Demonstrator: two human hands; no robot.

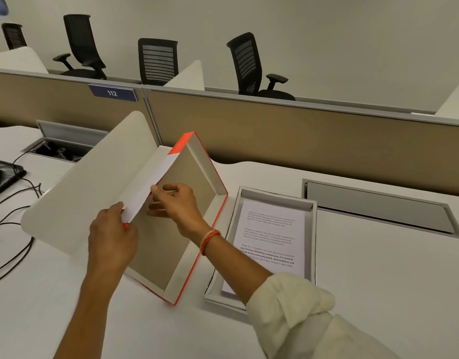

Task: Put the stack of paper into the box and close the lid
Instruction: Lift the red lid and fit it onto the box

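Observation:
The stack of printed paper (272, 229) lies flat inside the white open box (312, 229) on the desk, right of centre. To its left the orange lid (197, 177) is tipped up with its grey inside facing me and its lower corner resting on the desk. My left hand (112, 237) grips the lid's left wall from outside. My right hand (176, 206) pinches the same wall from inside, and its forearm crosses over the box's near left corner.
A white curved desk divider (88, 182) stands right behind the lid on the left. Black cables (13, 203) trail across the desk at far left near an open cable hatch (60, 149). A grey hatch flap (378, 206) lies behind the box. A tan partition (301, 130) closes off the back.

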